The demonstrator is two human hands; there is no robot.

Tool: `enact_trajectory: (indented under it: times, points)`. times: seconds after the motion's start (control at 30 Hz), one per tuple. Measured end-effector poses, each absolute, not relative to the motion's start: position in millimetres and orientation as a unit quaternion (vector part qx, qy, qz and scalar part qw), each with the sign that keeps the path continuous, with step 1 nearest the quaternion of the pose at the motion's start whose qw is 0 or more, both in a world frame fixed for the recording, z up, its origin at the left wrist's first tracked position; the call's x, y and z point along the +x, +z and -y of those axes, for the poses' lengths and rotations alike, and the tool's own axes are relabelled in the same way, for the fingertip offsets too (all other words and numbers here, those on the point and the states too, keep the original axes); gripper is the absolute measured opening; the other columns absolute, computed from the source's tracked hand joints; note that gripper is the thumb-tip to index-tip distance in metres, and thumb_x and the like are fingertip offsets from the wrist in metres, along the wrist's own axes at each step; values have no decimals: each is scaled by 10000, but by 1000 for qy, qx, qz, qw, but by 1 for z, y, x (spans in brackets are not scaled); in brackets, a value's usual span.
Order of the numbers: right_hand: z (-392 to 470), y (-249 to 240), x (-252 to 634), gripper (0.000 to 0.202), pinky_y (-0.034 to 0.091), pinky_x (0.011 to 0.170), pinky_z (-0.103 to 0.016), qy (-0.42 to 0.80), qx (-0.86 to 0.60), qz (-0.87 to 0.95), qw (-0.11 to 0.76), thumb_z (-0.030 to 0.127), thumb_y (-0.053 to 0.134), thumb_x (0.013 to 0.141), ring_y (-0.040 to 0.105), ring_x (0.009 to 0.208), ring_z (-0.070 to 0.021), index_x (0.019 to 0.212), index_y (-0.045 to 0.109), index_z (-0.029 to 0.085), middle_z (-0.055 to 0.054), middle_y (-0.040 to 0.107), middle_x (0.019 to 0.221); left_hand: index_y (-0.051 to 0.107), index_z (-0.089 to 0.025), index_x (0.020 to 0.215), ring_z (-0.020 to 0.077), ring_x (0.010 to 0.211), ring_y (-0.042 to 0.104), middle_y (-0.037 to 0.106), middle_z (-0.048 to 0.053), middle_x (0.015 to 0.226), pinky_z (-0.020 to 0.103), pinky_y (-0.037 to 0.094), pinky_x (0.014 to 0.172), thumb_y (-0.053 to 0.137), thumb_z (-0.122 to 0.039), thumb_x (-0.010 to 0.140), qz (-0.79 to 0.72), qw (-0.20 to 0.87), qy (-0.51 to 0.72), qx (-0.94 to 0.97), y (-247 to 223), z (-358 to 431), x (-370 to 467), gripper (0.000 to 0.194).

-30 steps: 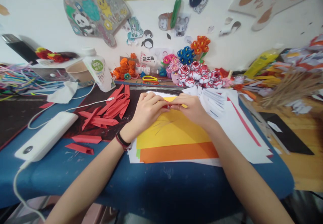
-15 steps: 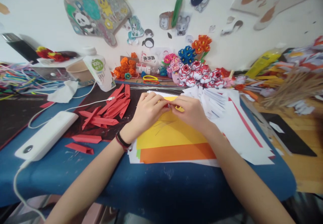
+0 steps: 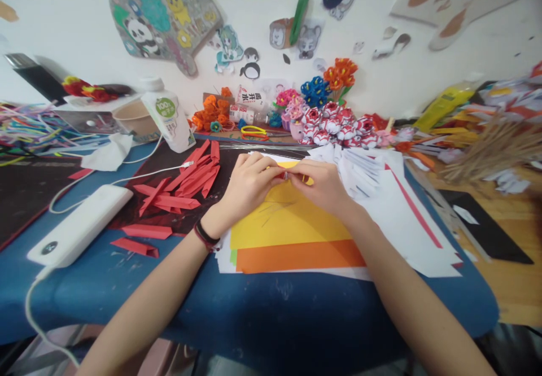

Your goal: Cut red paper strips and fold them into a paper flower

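My left hand (image 3: 250, 183) and my right hand (image 3: 322, 185) meet fingertip to fingertip above a yellow sheet (image 3: 292, 223). Between them they pinch a small red and white paper piece (image 3: 285, 175), mostly hidden by the fingers. Under the yellow sheet lie an orange sheet (image 3: 300, 256) and white paper. Several folded red paper strips (image 3: 197, 173) are piled left of my left hand, and two more lie nearer the front. White papers (image 3: 393, 218) with a thin red strip on them spread to the right of my right hand.
A white power bank (image 3: 80, 226) with cables lies at the left. Behind it stand a white bottle (image 3: 167, 116) and a paper bowl (image 3: 133, 117). Red-white paper flowers (image 3: 334, 125) line the back near the wall. Wooden sticks (image 3: 495, 139) and a black board (image 3: 486, 226) are at the right.
The whole view has shifted very slightly. Both hands keep their pinch on the small piece, with only a slight movement of the fingers.
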State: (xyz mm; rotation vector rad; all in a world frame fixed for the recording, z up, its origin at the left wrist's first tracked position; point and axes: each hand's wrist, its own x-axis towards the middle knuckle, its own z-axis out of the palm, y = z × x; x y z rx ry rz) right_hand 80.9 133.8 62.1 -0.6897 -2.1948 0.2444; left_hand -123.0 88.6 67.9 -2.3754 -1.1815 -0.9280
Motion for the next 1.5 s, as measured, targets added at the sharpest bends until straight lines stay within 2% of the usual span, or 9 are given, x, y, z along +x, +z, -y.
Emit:
enact_trajectory:
  times: [0.53,0.7,0.97,1.1,1.27,1.5]
  points:
    - [-133,62,81,208,454,651,-283,84,-277,867,405,175,552,924,606,664,-148,898,758,195,-35,720,794,695,-207,1032,198,900,557,716,42,986,381,349,781,552,-309,984,439,133,-338,-822,69,-85,-118,182]
    - [-133,58,80,198,460,664,-286,74,-277,870,401,156,561,912,617,700,-157,915,756,190,-44,724,825,684,-213,996,205,900,548,697,27,954,375,341,765,569,-219,928,480,123,-353,-793,67,-81,-109,134]
    - [-131,53,76,191,451,654,-282,69,-273,875,395,156,549,923,598,695,-157,914,738,176,-45,699,796,657,-203,951,225,878,566,713,43,938,407,345,803,547,-210,930,494,239,-329,-769,57,-80,-104,113]
    - [-132,55,80,178,440,656,-278,63,-276,880,382,148,557,902,597,690,-155,887,732,178,-34,694,780,656,-203,911,207,856,575,723,27,920,403,352,811,574,-230,929,471,259,-344,-770,55,-82,-106,88]
    - [-132,60,81,167,440,699,-273,79,-274,888,360,105,596,864,630,771,-162,941,727,174,-37,722,876,669,-205,951,194,864,588,741,21,943,406,347,830,565,-183,930,413,300,-316,-800,56,-83,-109,108]
    - [-133,55,81,186,423,686,-265,96,-291,881,359,84,590,857,650,766,-168,814,736,192,-26,732,825,667,-206,887,194,869,584,732,15,883,406,353,845,540,-186,953,385,302,-264,-831,64,-83,-114,144]
